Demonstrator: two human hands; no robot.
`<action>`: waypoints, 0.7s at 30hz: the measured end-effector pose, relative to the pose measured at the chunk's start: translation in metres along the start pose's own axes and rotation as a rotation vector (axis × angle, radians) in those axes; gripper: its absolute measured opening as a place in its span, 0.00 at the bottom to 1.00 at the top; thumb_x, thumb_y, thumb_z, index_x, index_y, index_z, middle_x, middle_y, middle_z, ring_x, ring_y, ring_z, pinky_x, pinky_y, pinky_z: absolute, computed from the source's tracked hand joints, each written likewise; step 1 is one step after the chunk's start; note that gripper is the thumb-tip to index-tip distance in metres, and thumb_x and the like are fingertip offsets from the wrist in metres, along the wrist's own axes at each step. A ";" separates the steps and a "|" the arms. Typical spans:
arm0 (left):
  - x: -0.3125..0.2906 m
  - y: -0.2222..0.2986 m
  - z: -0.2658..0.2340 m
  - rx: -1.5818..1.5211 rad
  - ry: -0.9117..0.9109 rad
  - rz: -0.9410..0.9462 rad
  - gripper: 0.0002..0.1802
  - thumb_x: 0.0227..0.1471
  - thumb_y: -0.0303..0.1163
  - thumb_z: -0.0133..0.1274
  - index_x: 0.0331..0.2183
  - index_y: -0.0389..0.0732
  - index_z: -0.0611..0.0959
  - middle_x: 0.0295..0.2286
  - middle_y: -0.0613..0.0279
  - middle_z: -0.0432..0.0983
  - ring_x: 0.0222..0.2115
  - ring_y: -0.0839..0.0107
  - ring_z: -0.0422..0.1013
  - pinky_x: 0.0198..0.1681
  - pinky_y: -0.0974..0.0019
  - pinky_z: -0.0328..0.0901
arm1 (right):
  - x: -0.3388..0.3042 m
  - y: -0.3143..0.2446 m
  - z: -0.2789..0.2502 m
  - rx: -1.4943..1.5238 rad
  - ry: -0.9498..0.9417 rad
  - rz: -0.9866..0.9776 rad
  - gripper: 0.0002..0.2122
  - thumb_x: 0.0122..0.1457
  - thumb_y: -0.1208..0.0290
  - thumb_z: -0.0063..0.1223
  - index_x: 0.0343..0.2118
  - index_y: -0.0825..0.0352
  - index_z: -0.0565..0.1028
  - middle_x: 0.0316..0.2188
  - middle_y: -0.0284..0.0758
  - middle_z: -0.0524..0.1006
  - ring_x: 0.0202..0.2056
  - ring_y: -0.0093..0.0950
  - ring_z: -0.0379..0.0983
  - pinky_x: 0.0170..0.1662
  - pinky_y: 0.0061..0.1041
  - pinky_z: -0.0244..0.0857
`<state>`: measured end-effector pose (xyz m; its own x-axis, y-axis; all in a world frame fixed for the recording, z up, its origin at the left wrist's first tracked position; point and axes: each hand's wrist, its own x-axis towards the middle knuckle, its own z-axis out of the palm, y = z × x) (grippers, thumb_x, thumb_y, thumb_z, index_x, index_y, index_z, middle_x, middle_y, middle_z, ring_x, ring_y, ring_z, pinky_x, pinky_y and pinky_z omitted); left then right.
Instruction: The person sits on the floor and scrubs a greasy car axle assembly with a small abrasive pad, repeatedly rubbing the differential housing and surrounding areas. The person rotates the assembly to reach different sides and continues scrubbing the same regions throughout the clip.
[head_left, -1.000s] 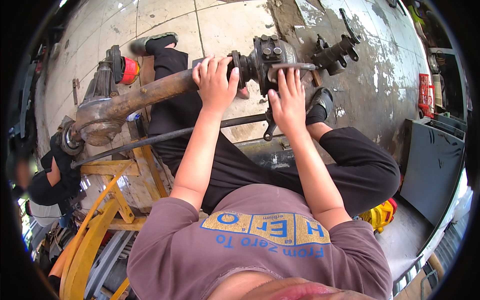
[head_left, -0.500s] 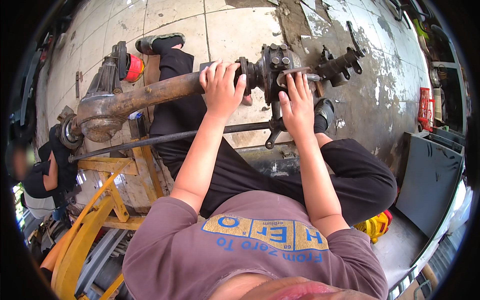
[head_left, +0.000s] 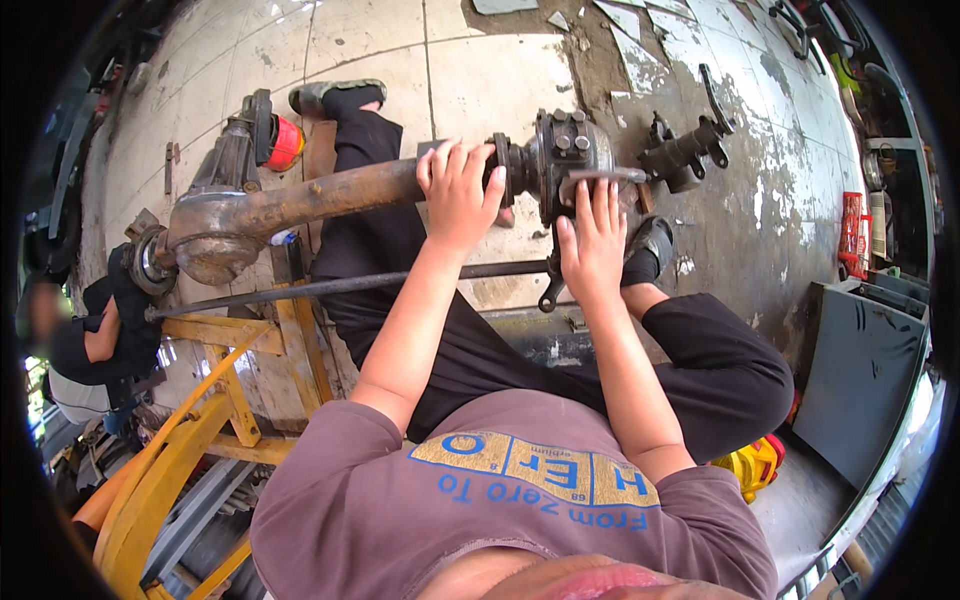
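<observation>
A rusty vehicle axle (head_left: 340, 195) stretches from the left across my outstretched leg, ending in a dark steering knuckle (head_left: 573, 142) with several bolt heads. My left hand (head_left: 460, 205) rests over the axle tube just beside the knuckle's flange, fingers extended and thumb apart. Against the near side of the knuckle, my right hand (head_left: 594, 245) lies with straight fingers on a flat metal arm (head_left: 628, 175); its fingertips touch the arm's edge. A long thin tie rod (head_left: 390, 284) runs below the axle, under both forearms. The underside of the tube is hidden by my left hand.
A yellow metal frame (head_left: 235, 400) stands at lower left, and another person (head_left: 90, 345) is beyond it by the axle's far end. A loose metal part (head_left: 675, 155) lies right of the knuckle. A red can (head_left: 286, 143) sits behind the axle; a grey cabinet (head_left: 865, 370) is at right.
The whole view has shifted slightly, so everything sits lower and further right. My right hand has slid a little toward me, and the flat arm under its fingertips looks turned to a more level angle.
</observation>
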<state>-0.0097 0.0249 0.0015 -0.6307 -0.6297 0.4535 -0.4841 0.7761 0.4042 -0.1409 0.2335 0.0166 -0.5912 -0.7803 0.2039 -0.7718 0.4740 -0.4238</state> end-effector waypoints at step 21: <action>0.001 0.001 0.000 0.000 -0.003 0.014 0.21 0.68 0.47 0.57 0.55 0.46 0.86 0.53 0.60 0.82 0.65 0.53 0.69 0.74 0.39 0.51 | 0.019 0.001 -0.008 0.113 0.072 -0.018 0.29 0.75 0.57 0.56 0.75 0.65 0.72 0.80 0.52 0.63 0.80 0.57 0.56 0.75 0.63 0.54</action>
<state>-0.0102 0.0249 0.0023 -0.6393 -0.6183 0.4572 -0.4751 0.7851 0.3974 -0.1547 0.2227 0.0272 -0.5958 -0.7552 0.2732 -0.7536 0.4080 -0.5154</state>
